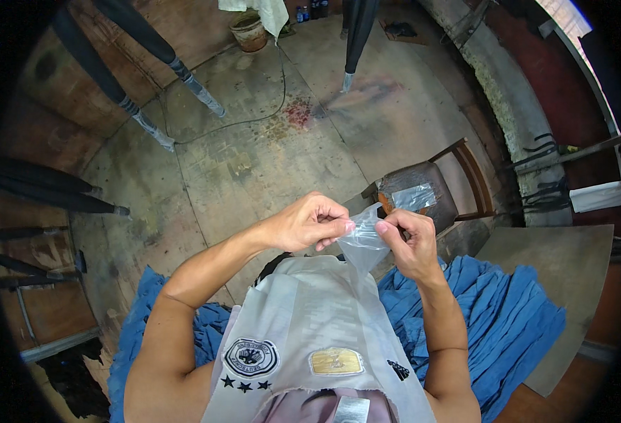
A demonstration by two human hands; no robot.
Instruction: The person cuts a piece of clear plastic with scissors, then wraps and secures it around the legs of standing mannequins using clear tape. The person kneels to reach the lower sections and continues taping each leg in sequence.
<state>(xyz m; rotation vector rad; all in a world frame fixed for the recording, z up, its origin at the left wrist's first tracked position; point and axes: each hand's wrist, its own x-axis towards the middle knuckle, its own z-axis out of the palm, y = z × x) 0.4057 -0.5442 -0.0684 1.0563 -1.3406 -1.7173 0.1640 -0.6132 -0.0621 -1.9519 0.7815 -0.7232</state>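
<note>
A worn concrete floor (254, 141) spreads below, with blue cloth (494, 317) heaped around the person's lap and a wooden chair (430, 190) just beyond it. Over the lap, the left hand (307, 224) and right hand (410, 243) hold a small clear plastic bag (363, 243) between them. The fingers of each hand are pressed together, pinching the bag's top edge.
</note>
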